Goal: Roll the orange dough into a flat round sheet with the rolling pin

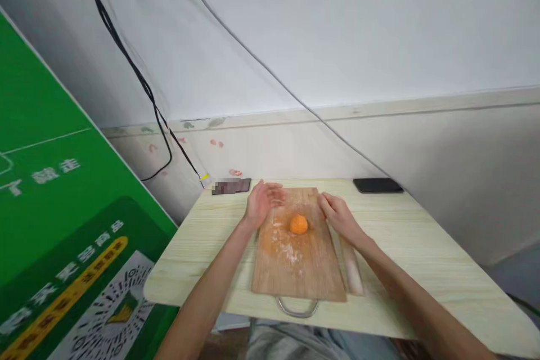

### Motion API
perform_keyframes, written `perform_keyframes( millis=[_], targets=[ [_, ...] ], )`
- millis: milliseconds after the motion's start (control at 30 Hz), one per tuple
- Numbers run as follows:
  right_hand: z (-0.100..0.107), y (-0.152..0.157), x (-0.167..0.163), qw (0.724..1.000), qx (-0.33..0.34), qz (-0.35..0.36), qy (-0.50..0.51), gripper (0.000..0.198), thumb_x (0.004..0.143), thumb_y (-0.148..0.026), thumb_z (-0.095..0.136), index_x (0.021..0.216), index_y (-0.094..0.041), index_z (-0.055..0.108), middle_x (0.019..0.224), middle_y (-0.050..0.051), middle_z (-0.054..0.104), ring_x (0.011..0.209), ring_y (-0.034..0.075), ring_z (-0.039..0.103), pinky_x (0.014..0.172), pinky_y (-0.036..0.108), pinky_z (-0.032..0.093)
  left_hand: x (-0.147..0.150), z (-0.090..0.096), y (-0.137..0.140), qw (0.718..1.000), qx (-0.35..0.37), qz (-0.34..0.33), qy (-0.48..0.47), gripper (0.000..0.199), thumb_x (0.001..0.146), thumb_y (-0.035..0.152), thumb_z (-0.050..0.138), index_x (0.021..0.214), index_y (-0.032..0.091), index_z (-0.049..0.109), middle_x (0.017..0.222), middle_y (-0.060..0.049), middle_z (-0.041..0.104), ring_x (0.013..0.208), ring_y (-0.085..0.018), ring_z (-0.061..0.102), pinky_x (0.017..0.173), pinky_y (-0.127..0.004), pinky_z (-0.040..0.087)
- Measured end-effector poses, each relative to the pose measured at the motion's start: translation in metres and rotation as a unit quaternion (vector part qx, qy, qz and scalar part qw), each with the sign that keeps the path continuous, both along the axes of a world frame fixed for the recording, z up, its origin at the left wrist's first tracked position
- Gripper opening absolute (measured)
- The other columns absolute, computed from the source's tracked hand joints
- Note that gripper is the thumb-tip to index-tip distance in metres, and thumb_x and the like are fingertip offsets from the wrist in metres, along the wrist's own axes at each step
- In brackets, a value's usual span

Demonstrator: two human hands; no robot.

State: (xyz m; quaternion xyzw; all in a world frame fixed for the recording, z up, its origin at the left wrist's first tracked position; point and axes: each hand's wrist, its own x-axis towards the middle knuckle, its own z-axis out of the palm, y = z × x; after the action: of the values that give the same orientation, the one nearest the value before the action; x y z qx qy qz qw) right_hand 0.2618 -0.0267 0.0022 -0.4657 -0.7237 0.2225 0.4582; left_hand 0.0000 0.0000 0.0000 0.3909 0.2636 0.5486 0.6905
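A small orange ball, apparently dough (298, 224), sits on a wooden cutting board (270, 275) dusted with white powder. Over the board's far left edge is my left hand (265, 202), fingers apart and nothing in it, away from the ball. At the far right edge my right hand (338, 215) is closed with curled fingers; whatever it may hold is hidden. Beneath my right wrist lies a pale wooden rod like a rolling pin (352, 267), alongside the board, its upper end covered by my arm. The board's metal handle (297, 314) points toward me.
A dark phone (377, 185) lies at the table's back right. Another flat dark device (242, 185), partly blurred, is at the back left. The pale table (189, 259) meets the wall, where cables (147, 90) hang. A green printed panel (50, 180) stands at left.
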Motion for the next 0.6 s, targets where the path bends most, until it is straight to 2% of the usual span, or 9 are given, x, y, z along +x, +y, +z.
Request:
perform_keyframes(
  millis=[167, 333, 467, 600],
  targets=[
    [0.0015, -0.0005, -0.0012, 0.998, -0.022, 0.054, 0.011, 0.043, 0.101, -0.055, 0.059, 0.080, -0.022, 0.076, 0.079, 0.006, 0.080, 0.074, 0.024, 0.072, 0.069, 0.034, 0.051, 0.0008, 0.0006, -0.0003, 1.000, 0.001, 0.003, 0.006, 0.055, 0.100, 0.060, 0.054, 0.101, 0.011, 0.080, 0.090, -0.013, 0.081, 0.080, -0.024, 0.076, 0.078, -0.037, 0.061],
    [-0.0027, 0.0010, -0.0017, 0.996, -0.026, 0.065, 0.058, 0.029, 0.091, -0.051, 0.074, 0.090, -0.023, 0.083, 0.095, 0.008, 0.084, 0.085, 0.027, 0.077, 0.079, 0.039, 0.058, 0.0013, 0.0010, -0.0012, 1.000, 0.003, 0.007, 0.014, 0.053, 0.100, 0.059, 0.055, 0.101, 0.012, 0.080, 0.091, -0.013, 0.081, 0.080, -0.024, 0.076, 0.078, -0.037, 0.061],
    [-0.0019, 0.0000, -0.0030, 0.995, -0.010, 0.074, 0.067, 0.030, 0.093, -0.053, 0.074, 0.090, -0.024, 0.082, 0.096, 0.008, 0.084, 0.089, 0.027, 0.077, 0.083, 0.039, 0.058, 0.0017, 0.0001, -0.0008, 1.000, 0.010, 0.008, 0.016, 0.052, 0.099, 0.059, 0.057, 0.101, 0.012, 0.079, 0.090, -0.013, 0.080, 0.080, -0.024, 0.076, 0.079, -0.038, 0.061],
    [0.0037, -0.0055, -0.0053, 0.996, 0.028, 0.070, 0.051, 0.042, 0.105, -0.056, 0.057, 0.088, -0.023, 0.075, 0.078, 0.004, 0.076, 0.076, 0.022, 0.070, 0.073, 0.035, 0.053, 0.0018, -0.0008, -0.0004, 1.000, 0.018, 0.007, 0.017, 0.052, 0.098, 0.059, 0.057, 0.104, 0.012, 0.079, 0.091, -0.013, 0.080, 0.081, -0.024, 0.076, 0.080, -0.038, 0.061]
  ],
)
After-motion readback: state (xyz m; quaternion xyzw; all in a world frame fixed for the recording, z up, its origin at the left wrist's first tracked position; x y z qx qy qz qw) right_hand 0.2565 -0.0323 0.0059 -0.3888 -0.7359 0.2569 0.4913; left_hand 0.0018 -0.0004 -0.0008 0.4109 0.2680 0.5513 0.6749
